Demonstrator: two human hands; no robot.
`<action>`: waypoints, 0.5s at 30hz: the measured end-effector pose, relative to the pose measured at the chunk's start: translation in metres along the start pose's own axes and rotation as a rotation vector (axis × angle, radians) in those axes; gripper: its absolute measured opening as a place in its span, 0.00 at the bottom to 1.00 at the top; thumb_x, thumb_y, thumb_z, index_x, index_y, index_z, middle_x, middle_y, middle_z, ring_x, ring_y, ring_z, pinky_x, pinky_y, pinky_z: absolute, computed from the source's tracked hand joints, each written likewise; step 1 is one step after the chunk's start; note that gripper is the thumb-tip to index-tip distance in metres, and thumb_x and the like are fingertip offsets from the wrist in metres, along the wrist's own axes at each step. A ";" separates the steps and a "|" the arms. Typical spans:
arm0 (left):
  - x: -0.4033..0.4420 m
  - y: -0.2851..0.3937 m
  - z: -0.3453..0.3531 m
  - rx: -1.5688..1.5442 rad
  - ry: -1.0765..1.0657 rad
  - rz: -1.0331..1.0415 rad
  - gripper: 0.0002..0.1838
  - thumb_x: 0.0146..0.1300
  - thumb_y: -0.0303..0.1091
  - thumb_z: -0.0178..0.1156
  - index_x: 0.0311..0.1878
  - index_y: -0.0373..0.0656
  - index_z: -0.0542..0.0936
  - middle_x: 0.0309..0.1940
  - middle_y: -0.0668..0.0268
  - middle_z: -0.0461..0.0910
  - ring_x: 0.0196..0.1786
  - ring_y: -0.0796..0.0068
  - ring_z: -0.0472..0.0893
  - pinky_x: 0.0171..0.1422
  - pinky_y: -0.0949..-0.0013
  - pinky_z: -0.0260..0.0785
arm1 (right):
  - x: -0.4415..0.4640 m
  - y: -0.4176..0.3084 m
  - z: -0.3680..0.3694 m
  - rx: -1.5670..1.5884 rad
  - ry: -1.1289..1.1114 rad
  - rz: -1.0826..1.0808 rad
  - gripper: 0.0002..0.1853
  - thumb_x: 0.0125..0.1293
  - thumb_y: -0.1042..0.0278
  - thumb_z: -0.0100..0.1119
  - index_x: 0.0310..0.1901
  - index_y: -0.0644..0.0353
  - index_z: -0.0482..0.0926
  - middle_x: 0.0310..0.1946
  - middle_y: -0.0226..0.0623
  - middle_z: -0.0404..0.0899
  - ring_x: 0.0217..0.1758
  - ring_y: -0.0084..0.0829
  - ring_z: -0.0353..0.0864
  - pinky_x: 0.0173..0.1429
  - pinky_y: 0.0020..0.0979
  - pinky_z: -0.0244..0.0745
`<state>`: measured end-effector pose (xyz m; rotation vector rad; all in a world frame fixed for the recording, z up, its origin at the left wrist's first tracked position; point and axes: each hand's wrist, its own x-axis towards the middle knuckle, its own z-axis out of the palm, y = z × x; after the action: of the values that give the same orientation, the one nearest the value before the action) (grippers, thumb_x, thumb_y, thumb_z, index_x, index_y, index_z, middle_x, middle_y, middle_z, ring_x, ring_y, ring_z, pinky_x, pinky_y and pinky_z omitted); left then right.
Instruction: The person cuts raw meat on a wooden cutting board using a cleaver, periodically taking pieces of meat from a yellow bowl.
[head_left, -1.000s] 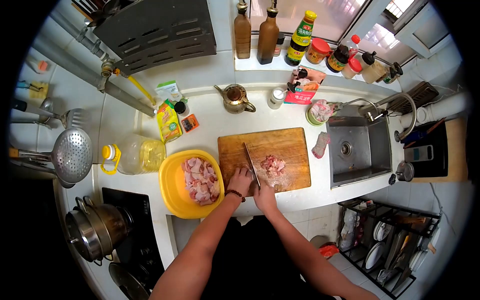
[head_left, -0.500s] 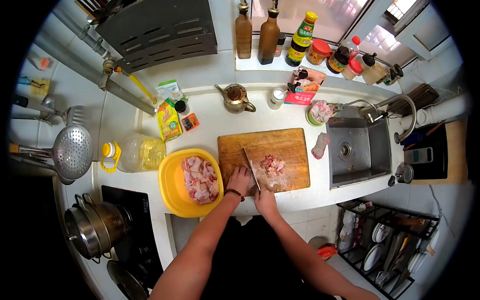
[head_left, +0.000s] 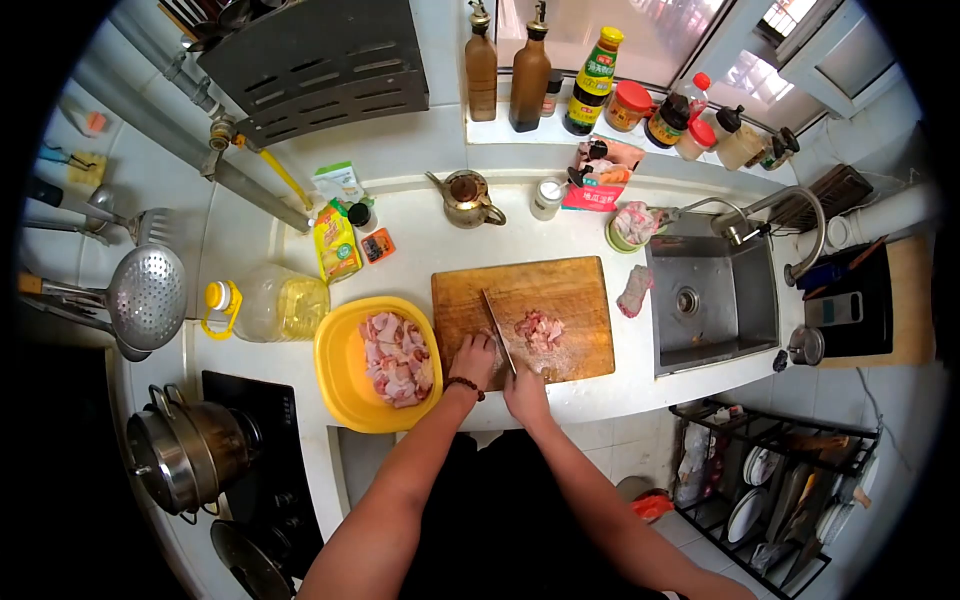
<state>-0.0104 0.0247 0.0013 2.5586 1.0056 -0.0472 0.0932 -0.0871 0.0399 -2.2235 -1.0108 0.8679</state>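
Observation:
My right hand (head_left: 524,388) is closed round the handle of a knife (head_left: 496,325), whose blade points up and to the left over the wooden cutting board (head_left: 585,290). Just left of the blade, my left hand (head_left: 473,360) rests on the board with its fingers curled down; anything under them is hidden. Small pieces of cut meat (head_left: 540,331) lie in a pile to the right of the knife. Beside the board on the left stands a yellow basin (head_left: 337,385) holding larger pieces of raw meat (head_left: 398,360).
An oil jug (head_left: 285,303) stands left of the basin, with a steel pot (head_left: 180,455) beyond it. A teapot (head_left: 466,200) and a white jar (head_left: 547,198) are behind the board. The sink (head_left: 700,345) and a pink cloth (head_left: 635,291) lie to the right.
The whole view has shifted slightly, so the counter appears a little further left. Both hands and the knife keep nearly the same places on the board.

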 end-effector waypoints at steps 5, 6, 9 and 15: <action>0.000 -0.009 0.014 -0.027 0.082 0.031 0.18 0.53 0.26 0.68 0.49 0.37 0.81 0.53 0.54 0.79 0.58 0.50 0.74 0.66 0.58 0.70 | 0.017 0.004 -0.006 -0.042 0.027 -0.091 0.13 0.69 0.71 0.55 0.53 0.64 0.81 0.29 0.62 0.82 0.37 0.65 0.82 0.44 0.58 0.78; -0.002 -0.009 0.018 -0.029 0.078 0.013 0.17 0.54 0.26 0.67 0.49 0.37 0.81 0.53 0.54 0.79 0.58 0.50 0.74 0.66 0.58 0.70 | 0.008 0.009 -0.013 0.025 0.016 -0.060 0.14 0.70 0.70 0.55 0.53 0.64 0.81 0.31 0.63 0.82 0.36 0.63 0.83 0.43 0.57 0.78; -0.010 0.000 0.009 -0.089 0.106 -0.042 0.14 0.57 0.25 0.66 0.47 0.38 0.82 0.53 0.55 0.79 0.58 0.49 0.75 0.65 0.57 0.70 | -0.011 0.024 -0.023 0.018 -0.048 0.015 0.14 0.70 0.70 0.56 0.54 0.64 0.80 0.31 0.62 0.82 0.36 0.62 0.83 0.43 0.56 0.78; -0.012 0.001 0.011 -0.272 0.232 -0.063 0.12 0.60 0.25 0.64 0.48 0.39 0.82 0.52 0.54 0.79 0.55 0.49 0.76 0.62 0.55 0.72 | 0.005 0.018 -0.047 0.012 0.041 -0.037 0.10 0.69 0.70 0.56 0.43 0.68 0.82 0.28 0.62 0.82 0.34 0.61 0.84 0.43 0.57 0.79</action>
<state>-0.0175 0.0127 -0.0062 2.3199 1.0925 0.3526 0.1388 -0.1030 0.0558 -2.1965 -1.0214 0.8068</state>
